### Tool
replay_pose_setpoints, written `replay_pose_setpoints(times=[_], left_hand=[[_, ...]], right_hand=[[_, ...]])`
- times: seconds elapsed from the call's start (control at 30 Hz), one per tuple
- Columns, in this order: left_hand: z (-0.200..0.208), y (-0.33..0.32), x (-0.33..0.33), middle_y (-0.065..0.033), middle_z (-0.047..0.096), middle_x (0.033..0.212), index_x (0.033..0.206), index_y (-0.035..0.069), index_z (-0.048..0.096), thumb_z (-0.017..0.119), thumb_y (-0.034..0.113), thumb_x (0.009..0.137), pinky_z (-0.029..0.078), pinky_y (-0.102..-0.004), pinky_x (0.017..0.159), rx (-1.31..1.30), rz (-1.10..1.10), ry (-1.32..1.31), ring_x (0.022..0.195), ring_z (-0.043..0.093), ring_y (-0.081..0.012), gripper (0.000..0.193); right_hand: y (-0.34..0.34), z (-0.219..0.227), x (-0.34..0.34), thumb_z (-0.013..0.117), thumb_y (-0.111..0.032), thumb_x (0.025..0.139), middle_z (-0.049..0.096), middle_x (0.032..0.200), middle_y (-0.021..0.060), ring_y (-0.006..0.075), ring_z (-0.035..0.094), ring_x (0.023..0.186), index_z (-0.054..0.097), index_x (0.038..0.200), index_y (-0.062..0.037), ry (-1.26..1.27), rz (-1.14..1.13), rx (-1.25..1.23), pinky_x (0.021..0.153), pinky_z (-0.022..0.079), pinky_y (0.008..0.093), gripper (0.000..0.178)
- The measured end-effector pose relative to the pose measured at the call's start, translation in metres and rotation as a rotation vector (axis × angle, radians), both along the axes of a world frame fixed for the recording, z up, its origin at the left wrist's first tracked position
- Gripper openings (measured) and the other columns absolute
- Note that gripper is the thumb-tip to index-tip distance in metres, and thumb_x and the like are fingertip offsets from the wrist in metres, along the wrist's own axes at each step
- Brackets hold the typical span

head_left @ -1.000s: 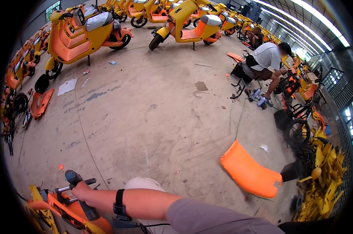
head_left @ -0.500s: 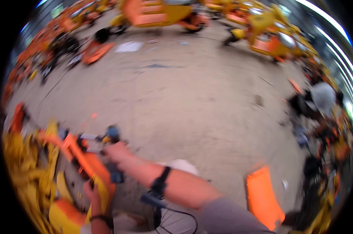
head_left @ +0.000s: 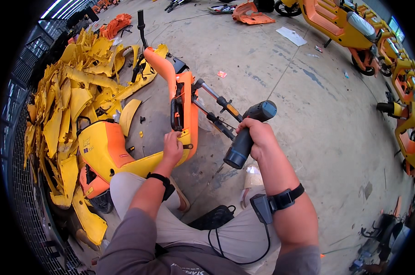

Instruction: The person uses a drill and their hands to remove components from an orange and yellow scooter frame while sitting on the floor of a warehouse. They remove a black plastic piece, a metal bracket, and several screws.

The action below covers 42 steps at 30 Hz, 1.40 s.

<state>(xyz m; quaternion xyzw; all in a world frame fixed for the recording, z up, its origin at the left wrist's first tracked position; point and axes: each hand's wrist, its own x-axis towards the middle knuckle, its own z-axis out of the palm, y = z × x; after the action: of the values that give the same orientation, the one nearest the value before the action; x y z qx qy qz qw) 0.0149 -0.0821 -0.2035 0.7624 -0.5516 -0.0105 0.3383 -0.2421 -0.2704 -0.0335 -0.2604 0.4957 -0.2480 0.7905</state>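
An electric scooter [head_left: 148, 161] with yellow and orange body panels lies tilted in front of me, its fork [head_left: 215, 97] pointing right and its front cover off. At the yellow edge of its body, my left hand [head_left: 172, 149] has bent fingers pressed together against the panel; what they pinch, if anything, is hidden. My right hand [head_left: 261, 136] grips a dark cordless drill [head_left: 239, 152] by the handle, beside the lower end of the fork. The drill's blue-grey rear end [head_left: 268, 109] faces up and right. An orange front panel [head_left: 160, 64] with a handlebar [head_left: 141, 28] rises beyond my left hand.
A heap of yellow plastic panels [head_left: 63, 103] fills the left side. A yellow strip [head_left: 130, 117] and small dark parts lie on the concrete floor. Yellow-orange scooters [head_left: 329, 20] stand in rows at far right. A person [head_left: 395, 236] is at the lower right.
My view has swung left and down toward the scooter, and the picture is sharper. The right hand still holds the drill by the fork; the left remains at the scooter body.
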Motion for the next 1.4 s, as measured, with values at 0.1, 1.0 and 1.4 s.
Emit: replay_pose_setpoints(times=[0.1, 1.0, 1.4], left_hand=[[-0.010, -0.007, -0.003, -0.0175, 0.057, 0.109, 0.110, 0.001, 0.058, 0.051, -0.002, 0.080, 0.041, -0.0453, 0.094, 0.064, 0.161, -0.104, 0.107, 0.050, -0.0377, 0.032], [-0.008, -0.023, 0.008, -0.0202, 0.062, 0.106, 0.122, -0.002, 0.050, 0.054, 0.018, 0.088, 0.046, -0.0493, 0.087, 0.074, 0.479, -0.183, 0.099, 0.060, -0.0394, 0.039], [-0.023, -0.025, 0.010, -0.0157, 0.065, 0.114, 0.128, 0.000, 0.051, 0.049, 0.022, 0.090, 0.048, -0.0459, 0.088, 0.224, 0.543, -0.129, 0.098, 0.064, -0.0332, 0.044]], right_hand=[[0.001, -0.001, 0.002, 0.062, -0.001, 0.077, 0.059, 0.077, 0.0121, 0.0221, 0.060, 0.066, 0.056, 0.096, 0.0051, 0.030, 0.011, 0.010, 0.061, 0.051, 0.0369, 0.021], [0.022, 0.004, 0.018, 0.063, -0.005, 0.076, 0.060, 0.075, 0.0100, 0.0203, 0.061, 0.068, 0.057, 0.098, 0.0026, 0.085, 0.153, -0.034, 0.060, 0.049, 0.0354, 0.024], [0.089, -0.008, 0.034, 0.067, -0.001, 0.081, 0.066, 0.092, 0.0106, 0.0156, 0.061, 0.068, 0.058, 0.108, 0.0012, 0.117, 0.512, -0.057, 0.064, 0.052, 0.0308, 0.029]])
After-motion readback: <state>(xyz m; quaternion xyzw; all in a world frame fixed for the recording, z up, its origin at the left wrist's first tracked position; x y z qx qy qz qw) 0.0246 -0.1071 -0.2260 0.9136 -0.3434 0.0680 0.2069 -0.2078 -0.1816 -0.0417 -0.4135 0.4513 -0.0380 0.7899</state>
